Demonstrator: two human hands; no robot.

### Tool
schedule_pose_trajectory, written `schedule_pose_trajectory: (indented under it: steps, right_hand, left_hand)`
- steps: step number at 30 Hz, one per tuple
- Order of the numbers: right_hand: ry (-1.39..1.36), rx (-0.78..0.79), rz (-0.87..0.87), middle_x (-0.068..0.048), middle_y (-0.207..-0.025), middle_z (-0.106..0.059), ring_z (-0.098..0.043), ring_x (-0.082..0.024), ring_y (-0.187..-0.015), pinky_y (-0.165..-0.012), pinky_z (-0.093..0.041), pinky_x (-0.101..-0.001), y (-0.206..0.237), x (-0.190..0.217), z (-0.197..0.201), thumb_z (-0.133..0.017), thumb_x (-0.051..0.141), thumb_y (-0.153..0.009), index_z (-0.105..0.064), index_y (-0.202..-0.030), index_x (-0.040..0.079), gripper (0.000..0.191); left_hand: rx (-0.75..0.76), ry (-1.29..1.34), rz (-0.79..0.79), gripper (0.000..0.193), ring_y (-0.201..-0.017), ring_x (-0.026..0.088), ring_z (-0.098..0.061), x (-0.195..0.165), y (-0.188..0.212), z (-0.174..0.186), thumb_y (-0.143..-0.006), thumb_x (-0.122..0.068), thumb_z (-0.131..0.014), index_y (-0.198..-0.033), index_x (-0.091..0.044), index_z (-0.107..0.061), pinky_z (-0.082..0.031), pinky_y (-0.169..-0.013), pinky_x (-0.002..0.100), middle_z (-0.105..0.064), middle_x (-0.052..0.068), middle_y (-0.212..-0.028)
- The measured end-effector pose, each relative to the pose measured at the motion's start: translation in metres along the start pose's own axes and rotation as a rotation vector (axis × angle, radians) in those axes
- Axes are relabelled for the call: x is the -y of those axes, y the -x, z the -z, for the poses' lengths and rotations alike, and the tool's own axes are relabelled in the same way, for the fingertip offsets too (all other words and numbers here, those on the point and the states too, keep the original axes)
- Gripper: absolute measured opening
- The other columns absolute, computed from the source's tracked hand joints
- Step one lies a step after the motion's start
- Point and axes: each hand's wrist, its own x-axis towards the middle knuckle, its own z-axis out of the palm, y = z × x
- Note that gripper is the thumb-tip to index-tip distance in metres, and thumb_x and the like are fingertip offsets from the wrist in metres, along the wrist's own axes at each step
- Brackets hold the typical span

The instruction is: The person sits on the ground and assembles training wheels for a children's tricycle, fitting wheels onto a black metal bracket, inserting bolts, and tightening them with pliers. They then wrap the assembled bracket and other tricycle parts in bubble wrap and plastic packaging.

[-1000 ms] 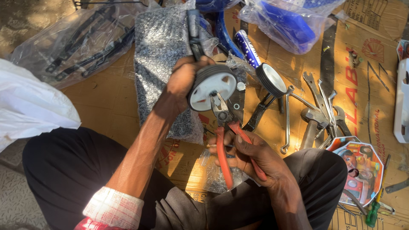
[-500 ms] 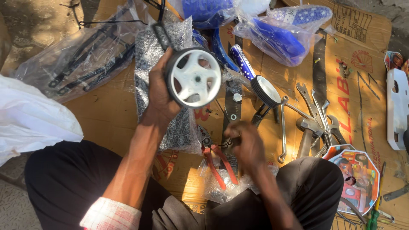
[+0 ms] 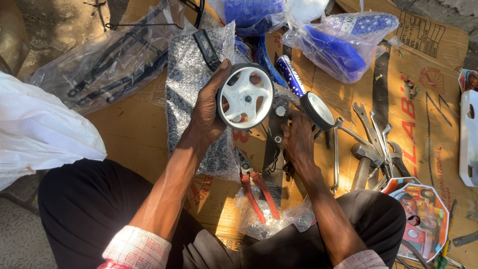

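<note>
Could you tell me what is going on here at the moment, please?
A person sits on flattened cardboard among bagged blue cycle parts. The left hand holds up a small white-spoked wheel. The right hand rests on a dark metal bracket below it. Red-handled pliers lie by the knees, spanners to the right.

Flattened cardboard (image 3: 149, 134) covers rough ground (image 3: 55, 25) — hard sunlight, sharp shadows, dirt at the edges.

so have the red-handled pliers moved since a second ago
Yes. The red-handled pliers were in the right hand up at the white wheel; now they lie on the cardboard nearer the person's lap.
</note>
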Motion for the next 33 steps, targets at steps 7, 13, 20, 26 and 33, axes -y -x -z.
schedule_pose_trajectory:
  steps: [7, 13, 20, 26, 33]
  right_hand:
    - [-0.29, 0.246, -0.32, -0.02, -0.105, -0.063, -0.064, -0.032, -0.081, -0.065, -0.055, -0.0429, -0.024, 0.016, -0.007, -0.048, 0.018, -0.108, -0.062, -0.123, 0.002, 0.026]
    - [-0.708, -0.013, -0.354, -0.008, -0.106, -0.07, -0.071, -0.015, -0.088, -0.076, -0.059, -0.0277, -0.018, 0.044, 0.032, -0.061, 0.011, -0.097, -0.066, -0.123, 0.003, 0.028]
    - [-1.091, -0.001, -0.26, -0.007, -0.113, -0.066, -0.071, -0.015, -0.098, -0.085, -0.061, -0.0294, -0.01, 0.128, 0.095, -0.071, 0.011, -0.097, -0.062, -0.125, 0.003, 0.031]
    - [-1.017, -0.121, -0.228, -0.007, -0.12, -0.062, -0.07, -0.015, -0.094, -0.076, -0.061, -0.0282, -0.02, 0.152, 0.083, -0.069, 0.016, -0.1, -0.067, -0.127, 0.004, 0.03]
    - [-0.746, -0.137, -0.15, -0.006, -0.108, -0.066, -0.068, -0.014, -0.097, -0.083, -0.057, -0.0267, -0.009, 0.148, 0.085, -0.071, 0.01, -0.1, -0.068, -0.129, 0.003, 0.03]
  left_hand:
    - [-0.048, -0.089, -0.028, 0.039, -0.101, 0.017, -0.071, 0.002, 0.002, 0.004, -0.097, -0.042, -0.068, -0.118, -0.009, -0.067, -0.062, -0.092, 0.038, -0.072, 0.005, -0.107]
    - [0.007, -0.116, -0.044, 0.043, -0.098, 0.017, -0.071, 0.0, 0.0, 0.005, -0.098, -0.041, -0.071, -0.121, -0.005, -0.067, -0.061, -0.088, 0.035, -0.072, 0.006, -0.108]
    - [0.029, -0.153, -0.025, 0.049, -0.085, 0.017, -0.076, 0.005, 0.01, -0.008, -0.094, -0.045, -0.07, -0.114, 0.0, -0.071, -0.064, -0.076, 0.031, -0.076, 0.011, -0.099]
    - [0.088, -0.212, -0.082, 0.052, -0.082, 0.018, -0.074, 0.013, 0.019, -0.02, -0.095, -0.045, -0.074, -0.111, 0.004, -0.07, -0.063, -0.069, 0.031, -0.075, 0.013, -0.099]
    - [0.021, -0.351, -0.117, 0.058, -0.084, 0.013, -0.072, 0.014, 0.02, -0.026, -0.087, -0.057, -0.07, -0.11, -0.004, -0.063, -0.064, -0.069, 0.027, -0.071, 0.006, -0.095]
